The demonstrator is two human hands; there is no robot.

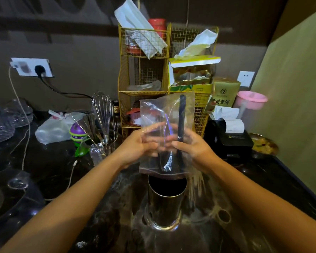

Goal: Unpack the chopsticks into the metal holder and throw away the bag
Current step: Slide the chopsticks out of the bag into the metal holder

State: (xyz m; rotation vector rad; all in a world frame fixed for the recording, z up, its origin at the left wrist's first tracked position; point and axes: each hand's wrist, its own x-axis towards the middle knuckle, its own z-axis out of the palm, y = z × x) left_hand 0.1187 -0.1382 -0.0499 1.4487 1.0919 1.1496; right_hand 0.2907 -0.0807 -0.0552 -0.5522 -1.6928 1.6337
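Clear glossy plastic bag (pixel 164 125) (crinkled), matt black chopsticks (pixel 181 121), shiny metal holder (pixel 165 203), polished dark countertop (pixel 53 167)

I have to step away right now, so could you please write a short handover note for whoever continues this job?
Left hand: gripping the clear plastic bag at mid-height.
Right hand: pinching the bag and the dark chopsticks inside it.
The bag hangs upright directly over the open metal holder on the dark counter.
Done: the bag is positioned above the holder; I cannot tell whether any chopsticks are inside the holder.
Left: slide the chopsticks into the holder, then bin the bag.
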